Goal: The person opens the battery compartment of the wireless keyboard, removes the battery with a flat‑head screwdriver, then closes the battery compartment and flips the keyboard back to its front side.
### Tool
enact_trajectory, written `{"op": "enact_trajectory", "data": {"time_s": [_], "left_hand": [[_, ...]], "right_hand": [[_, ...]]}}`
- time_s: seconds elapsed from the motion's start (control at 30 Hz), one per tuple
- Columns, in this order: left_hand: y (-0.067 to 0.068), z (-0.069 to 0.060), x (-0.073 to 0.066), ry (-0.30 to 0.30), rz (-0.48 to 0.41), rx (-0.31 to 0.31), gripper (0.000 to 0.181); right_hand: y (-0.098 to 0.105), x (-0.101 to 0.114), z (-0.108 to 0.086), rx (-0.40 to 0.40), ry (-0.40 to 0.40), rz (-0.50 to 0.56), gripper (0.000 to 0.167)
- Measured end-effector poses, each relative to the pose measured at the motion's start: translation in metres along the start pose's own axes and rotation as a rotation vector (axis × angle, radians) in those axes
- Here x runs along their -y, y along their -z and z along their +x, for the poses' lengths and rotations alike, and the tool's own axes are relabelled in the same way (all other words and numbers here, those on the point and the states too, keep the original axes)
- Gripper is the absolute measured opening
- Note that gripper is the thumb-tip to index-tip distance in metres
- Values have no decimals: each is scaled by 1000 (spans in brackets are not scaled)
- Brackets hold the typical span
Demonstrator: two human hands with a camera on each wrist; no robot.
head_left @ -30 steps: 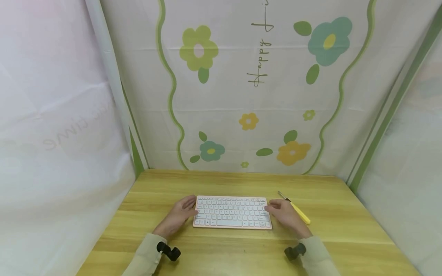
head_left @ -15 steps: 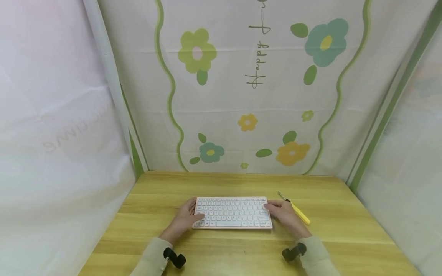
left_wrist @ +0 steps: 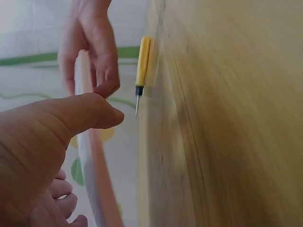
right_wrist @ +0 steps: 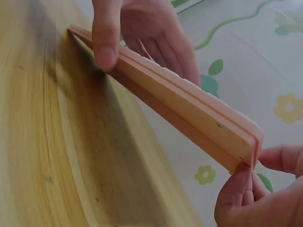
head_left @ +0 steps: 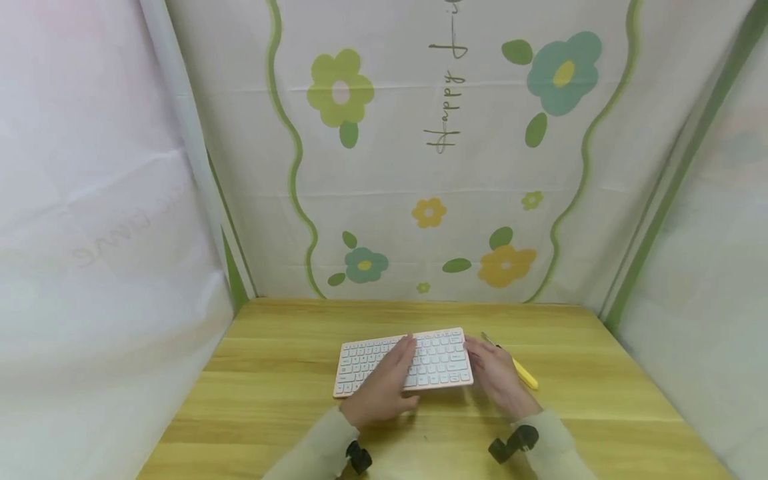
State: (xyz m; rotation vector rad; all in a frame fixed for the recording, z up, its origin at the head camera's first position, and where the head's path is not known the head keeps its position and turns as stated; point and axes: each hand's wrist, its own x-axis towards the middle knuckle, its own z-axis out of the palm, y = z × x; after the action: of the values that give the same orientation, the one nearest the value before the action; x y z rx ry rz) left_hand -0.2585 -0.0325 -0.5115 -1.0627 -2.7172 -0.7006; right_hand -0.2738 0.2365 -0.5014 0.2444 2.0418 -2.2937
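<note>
A white-keyed keyboard with a pink frame (head_left: 441,360) is tilted, its right end raised off the wooden table and its left end low. My right hand (head_left: 498,377) pinches the raised right edge; in the right wrist view its thumb and fingertips (right_wrist: 236,189) meet at the corner of the pink keyboard (right_wrist: 189,113). Over the middle of the keys lies my left hand (head_left: 384,390), fingers extended and thumb apart near the front edge. Whether its fingers press the keys cannot be told. Parts of the keys are hidden beneath it.
A screwdriver with a yellow handle (head_left: 525,375) lies on the table (head_left: 270,373) just right of my right hand, partly hidden behind it. Flower-printed white cloth (head_left: 396,160) hangs behind the table and along both sides.
My left hand has left the keyboard's left edge and moved right, over its middle. The keyboard's right end has risen from the table with my right hand.
</note>
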Motion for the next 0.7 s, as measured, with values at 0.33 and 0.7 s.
{"op": "enact_trajectory", "data": {"time_s": [0.33,0.7], "left_hand": [[-16,24,-32,-45,205,-38,110],[-14,24,-41,-102,312,-148,90]], "right_hand": [[-5,9,-23,12,15,21,53],[-11,25,-36,15,66,61,54]]}}
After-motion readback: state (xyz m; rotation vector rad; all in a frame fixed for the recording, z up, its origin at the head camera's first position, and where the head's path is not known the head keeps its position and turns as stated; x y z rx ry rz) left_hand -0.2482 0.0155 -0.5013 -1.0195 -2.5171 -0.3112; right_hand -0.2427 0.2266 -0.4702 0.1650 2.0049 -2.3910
